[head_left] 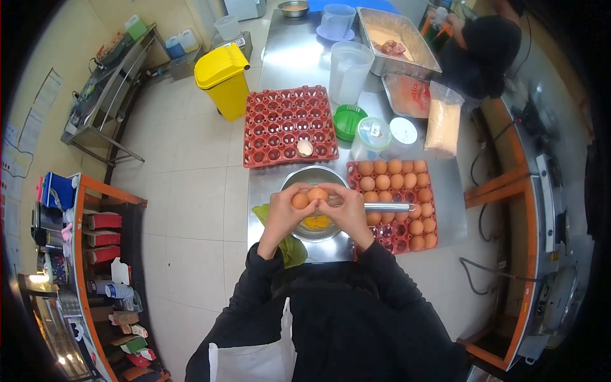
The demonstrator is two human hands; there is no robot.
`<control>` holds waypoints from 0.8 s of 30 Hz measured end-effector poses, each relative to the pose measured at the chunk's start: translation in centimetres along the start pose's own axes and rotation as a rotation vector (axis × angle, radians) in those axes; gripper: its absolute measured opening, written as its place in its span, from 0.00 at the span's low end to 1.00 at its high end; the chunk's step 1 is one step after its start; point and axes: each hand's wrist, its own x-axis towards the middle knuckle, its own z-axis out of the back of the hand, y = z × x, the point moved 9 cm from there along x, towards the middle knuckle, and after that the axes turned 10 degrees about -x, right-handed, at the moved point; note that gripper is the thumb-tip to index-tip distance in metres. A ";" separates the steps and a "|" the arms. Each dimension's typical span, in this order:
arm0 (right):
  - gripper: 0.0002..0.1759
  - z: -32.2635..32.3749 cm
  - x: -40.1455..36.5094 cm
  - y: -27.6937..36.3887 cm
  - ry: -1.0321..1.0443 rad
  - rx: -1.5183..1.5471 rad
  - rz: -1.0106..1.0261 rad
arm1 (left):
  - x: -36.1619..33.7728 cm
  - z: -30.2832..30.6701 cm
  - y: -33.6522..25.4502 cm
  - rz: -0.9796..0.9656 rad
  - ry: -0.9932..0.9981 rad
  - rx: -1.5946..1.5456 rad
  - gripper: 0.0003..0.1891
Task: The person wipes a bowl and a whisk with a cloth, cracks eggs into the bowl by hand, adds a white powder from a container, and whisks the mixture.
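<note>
Centrally, two eggs [300, 201] — in the grip of both hands [286, 209] [344, 209] — above the bowl [313, 176].

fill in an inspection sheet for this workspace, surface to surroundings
Surface: steel table, crowded with containers.
Job's things: bowl holding yolk; front tray partly filled with eggs; metal handle over it; rear tray with one broken shell.
Clutter: green cloth beside the bowl; tubs and bag beyond the front tray.
Hands: left hand and right hand gripping brown shell above the bowl; whole or split, unclear.
Cables: dark cable on the right.
Surroundings: yellow bin, left shelf, another person.
</note>
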 end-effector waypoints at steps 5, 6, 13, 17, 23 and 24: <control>0.21 -0.5 0.4 0.3 -0.022 -0.066 0.035 | 0.0 0.3 0.5 -0.025 -0.052 0.059 0.16; 0.20 -0.6 0.5 0.4 -0.025 -0.079 0.047 | 0.0 0.4 0.5 -0.029 -0.059 0.065 0.16; 0.20 -1.0 0.9 1.0 -0.023 -0.116 0.068 | -0.1 0.8 0.9 -0.016 -0.088 0.042 0.15; 0.21 -1.4 1.1 0.3 0.015 -0.123 0.107 | 0.0 1.0 1.8 -0.002 -0.059 0.045 0.16; 0.21 -1.3 1.0 1.1 0.234 -0.283 0.303 | 0.2 1.8 1.8 -0.086 0.159 0.064 0.16; 0.22 -1.4 0.8 1.3 0.266 -0.369 0.367 | 0.0 1.6 1.3 -0.104 0.207 0.071 0.16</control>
